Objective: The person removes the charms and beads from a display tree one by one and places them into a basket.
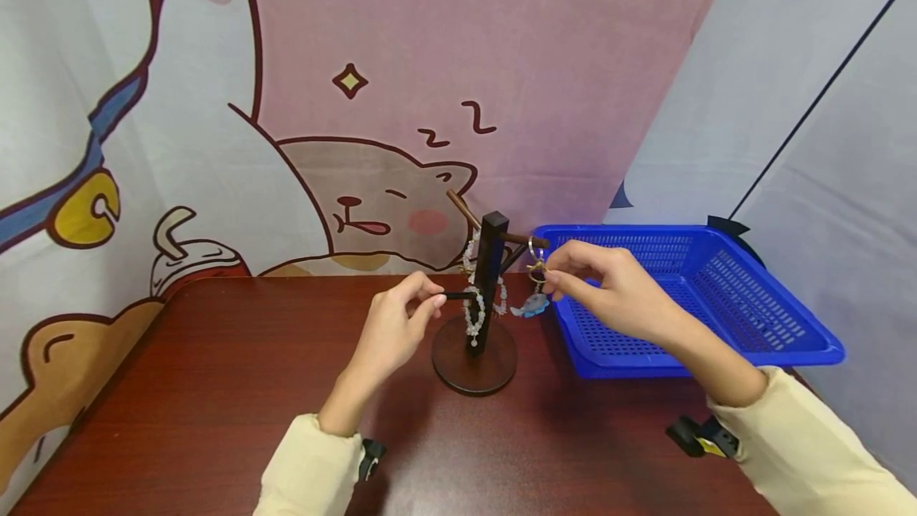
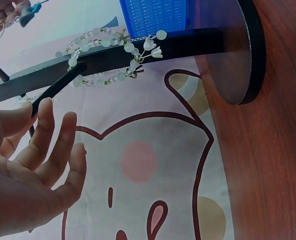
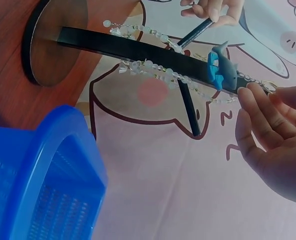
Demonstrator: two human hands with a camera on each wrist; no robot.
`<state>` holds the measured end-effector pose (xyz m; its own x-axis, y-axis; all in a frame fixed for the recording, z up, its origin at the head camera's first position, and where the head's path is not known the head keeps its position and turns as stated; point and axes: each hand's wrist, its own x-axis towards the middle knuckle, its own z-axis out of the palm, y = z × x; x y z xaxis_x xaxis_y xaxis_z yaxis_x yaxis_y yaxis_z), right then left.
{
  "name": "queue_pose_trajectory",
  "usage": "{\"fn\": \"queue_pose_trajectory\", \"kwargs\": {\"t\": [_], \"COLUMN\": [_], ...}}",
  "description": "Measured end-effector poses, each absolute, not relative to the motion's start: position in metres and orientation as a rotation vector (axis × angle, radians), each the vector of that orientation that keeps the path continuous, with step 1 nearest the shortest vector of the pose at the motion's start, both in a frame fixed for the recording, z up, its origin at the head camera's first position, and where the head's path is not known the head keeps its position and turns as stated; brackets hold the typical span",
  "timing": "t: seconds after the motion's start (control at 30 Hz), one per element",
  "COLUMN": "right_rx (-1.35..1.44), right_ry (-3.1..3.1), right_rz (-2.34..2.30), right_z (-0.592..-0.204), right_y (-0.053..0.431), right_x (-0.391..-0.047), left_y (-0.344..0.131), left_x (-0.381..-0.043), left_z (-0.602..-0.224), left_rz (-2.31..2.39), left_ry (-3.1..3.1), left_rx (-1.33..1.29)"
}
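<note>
A dark wooden jewelry stand (image 1: pixel 491 249) with a round base (image 1: pixel 473 373) and several pegs stands on the table. My left hand (image 1: pixel 394 323) pinches the end of its near-left peg (image 2: pixel 63 84) between thumb and fingers. From that peg hangs a bracelet (image 1: pixel 474 317) of pale beads; another beaded bracelet (image 1: pixel 501 297) hangs behind the post. My right hand (image 1: pixel 609 285) pinches the rings of a keychain (image 1: pixel 532 306) at the tip of the right peg (image 1: pixel 523 239). One ring appears to be around that tip. A blue-grey dolphin charm (image 3: pixel 225 67) dangles below the fingers.
A blue plastic basket (image 1: pixel 580 369) with slotted walls sits right of the stand, under my right forearm. Behind the reddish-brown table (image 1: pixel 236 388) hangs a cloth (image 1: pixel 544 62) printed with cartoon animals.
</note>
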<state>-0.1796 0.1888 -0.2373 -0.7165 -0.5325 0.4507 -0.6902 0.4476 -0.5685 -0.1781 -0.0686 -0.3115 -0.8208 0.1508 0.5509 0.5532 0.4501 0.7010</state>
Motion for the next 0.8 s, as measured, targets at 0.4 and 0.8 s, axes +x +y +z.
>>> {"fn": "queue_pose_trajectory", "kwargs": {"t": [0.4, 0.8], "right_rx": [1.074, 1.109], "right_ry": [-2.462, -2.485], "right_rz": [1.099, 1.107], "right_z": [-0.234, -0.233], "right_y": [0.199, 0.21], "right_x": [-0.176, -0.171], "left_y": [-0.068, -0.069], "left_x": [-0.179, -0.18], "left_z": [-0.312, -0.314], "left_rz": [-1.331, -1.343], "left_ry": [-2.309, -2.309], "left_rx": [-0.59, -0.59]}}
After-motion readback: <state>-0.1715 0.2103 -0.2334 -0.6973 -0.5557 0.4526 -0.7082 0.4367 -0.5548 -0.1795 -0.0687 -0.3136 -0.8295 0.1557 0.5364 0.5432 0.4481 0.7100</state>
